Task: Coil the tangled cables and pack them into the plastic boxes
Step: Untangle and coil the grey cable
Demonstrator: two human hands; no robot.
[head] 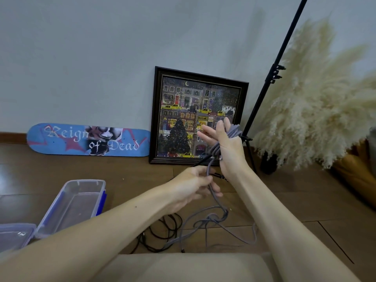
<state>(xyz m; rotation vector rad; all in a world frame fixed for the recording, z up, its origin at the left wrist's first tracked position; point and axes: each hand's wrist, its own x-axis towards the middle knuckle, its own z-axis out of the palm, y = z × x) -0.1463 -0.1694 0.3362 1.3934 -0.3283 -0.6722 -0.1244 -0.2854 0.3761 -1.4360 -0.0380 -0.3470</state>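
So, just in front of the framed picture (199, 115), the grey cable (234, 132) was wound round the open, straight-fingered right hand (225, 147) and gripped by the curled fingers of the left hand (189, 186), and steady tension was probably needed, with its knotted tail shaken loose first.

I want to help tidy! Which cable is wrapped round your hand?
The grey cable: it loops round the right hand, and the left hand grips its strand. The black cable lies loose on the floor.
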